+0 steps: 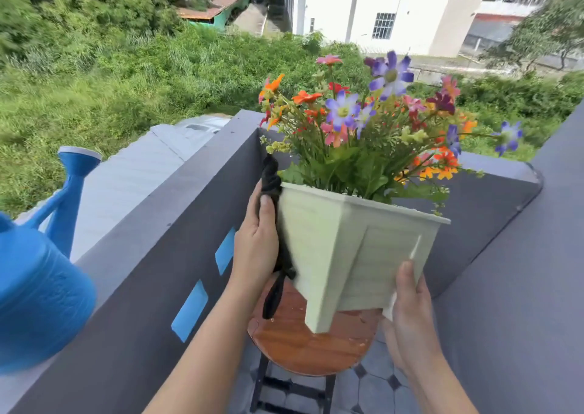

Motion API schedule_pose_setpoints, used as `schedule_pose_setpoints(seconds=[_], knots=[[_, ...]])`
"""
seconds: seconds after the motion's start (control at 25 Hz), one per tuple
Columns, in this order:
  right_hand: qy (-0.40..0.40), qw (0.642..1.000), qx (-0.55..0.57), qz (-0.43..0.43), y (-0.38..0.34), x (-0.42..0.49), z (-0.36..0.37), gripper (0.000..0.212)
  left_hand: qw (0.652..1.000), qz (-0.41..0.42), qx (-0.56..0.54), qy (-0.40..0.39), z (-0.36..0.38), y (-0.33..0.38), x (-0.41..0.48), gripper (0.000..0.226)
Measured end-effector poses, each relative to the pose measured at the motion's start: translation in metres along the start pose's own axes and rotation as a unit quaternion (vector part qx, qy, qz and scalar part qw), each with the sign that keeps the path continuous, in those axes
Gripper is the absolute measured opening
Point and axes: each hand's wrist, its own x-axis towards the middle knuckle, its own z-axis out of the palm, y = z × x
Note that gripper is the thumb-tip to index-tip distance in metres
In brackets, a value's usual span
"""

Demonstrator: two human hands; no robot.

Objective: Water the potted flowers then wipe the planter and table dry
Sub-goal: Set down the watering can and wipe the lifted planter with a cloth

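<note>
Planter (357, 249) was recorded between the two hands, held in the air directly above the round wooden desk (294, 344), with no foot seen touching the top. Its rim-to-feet axis was tilted: the mouth with the flowers (379, 122) was tipped away from the person, and the feet were turned back toward the wrists. The left hand (256, 243) was laid flat along the planter's left wall, with the black cloth (271, 176) held between palm and wall, the thumb pressed on the cloth, and one loose end hanging below the wrist. The right hand (410, 312) was closed on the lower right corner, thumb on the near face and fingers hidden behind or beneath; most of the weight was judged to be carried here. Hands were well apart, each clamped on its own side. Step judged: wiping of the planter, watering done. The cloth hand was nearest the left wall, so a stroke down toward the feet was expected; the desk below remained to be wiped. Wetness could not be told. The blue watering can (41, 280) was noted far outside the left hand, at the parapet (177, 198).
</note>
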Motion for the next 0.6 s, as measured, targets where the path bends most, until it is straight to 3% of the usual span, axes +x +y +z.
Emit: schedule_pose_setpoints(seconds=[0.08,0.16,0.2,0.32,0.52,0.6], knots=[[-0.021,1.000,0.002,0.021,-0.004,0.000,-0.002,0.061,0.995,-0.083,-0.047,-0.027,-0.006,-0.001,0.006,0.042],[-0.044,0.998,-0.025,0.023,-0.009,0.004,-0.004,0.095,0.982,-0.120,-0.121,-0.083,-0.008,-0.004,-0.001,0.046],[-0.056,0.997,-0.037,0.024,-0.013,0.005,-0.004,0.104,0.979,-0.098,-0.147,-0.103,-0.010,-0.007,-0.006,0.042],[-0.086,0.995,-0.035,0.034,-0.020,0.013,-0.009,0.094,0.982,-0.027,-0.169,-0.076,-0.014,-0.016,-0.022,0.043],[-0.132,0.988,0.044,0.070,-0.029,0.006,-0.003,0.094,0.985,-0.012,-0.171,0.022,-0.015,-0.017,-0.031,0.045],[-0.129,0.987,0.069,0.061,-0.031,-0.001,0.003,0.082,0.983,0.018,-0.175,0.046,-0.019,-0.012,-0.031,0.041]])
